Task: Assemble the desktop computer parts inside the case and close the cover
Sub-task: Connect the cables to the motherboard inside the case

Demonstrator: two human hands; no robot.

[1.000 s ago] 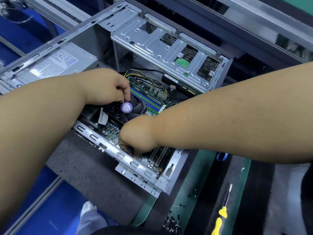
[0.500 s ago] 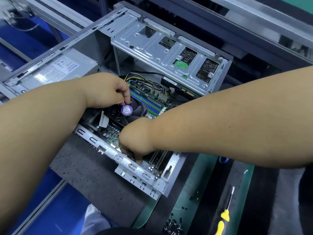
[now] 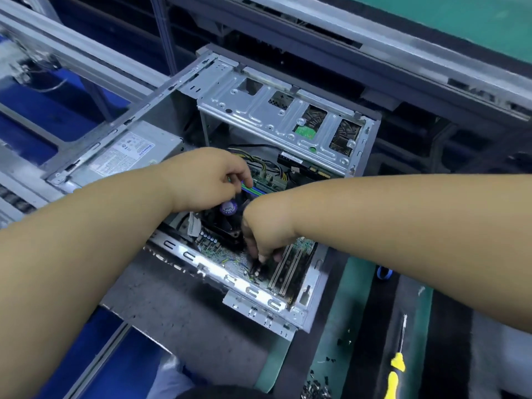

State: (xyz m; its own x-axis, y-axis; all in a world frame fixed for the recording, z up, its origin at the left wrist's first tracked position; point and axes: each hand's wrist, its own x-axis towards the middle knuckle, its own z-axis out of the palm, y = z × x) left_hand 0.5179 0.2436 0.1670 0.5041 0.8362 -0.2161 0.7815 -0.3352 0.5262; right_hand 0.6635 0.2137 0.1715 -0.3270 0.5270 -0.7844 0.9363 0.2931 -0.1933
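The open desktop case point(image 3: 201, 269) lies on its side with the motherboard point(image 3: 213, 246) inside. A black CPU cooler fan with a purple sticker point(image 3: 228, 209) sits in the middle. My left hand point(image 3: 207, 180) hovers over the fan, its fingers curled down at the fan's far edge; what they grip is hidden. My right hand point(image 3: 264, 228) reaches down to the board's near edge, and its fingertips pinch a small black connector point(image 3: 257, 270) beside the long expansion slots point(image 3: 288, 269). The picture is blurred there.
A grey power supply point(image 3: 135, 151) fills the case's left end. A metal drive cage point(image 3: 273, 116) spans the far side. A yellow-handled screwdriver point(image 3: 395, 370) and a pile of small black screws point(image 3: 315, 391) lie on the green mat at lower right.
My left fingers have slid from the purple sticker toward the fan's far edge. My right hand stays at the board's near edge, its fingertips now showing.
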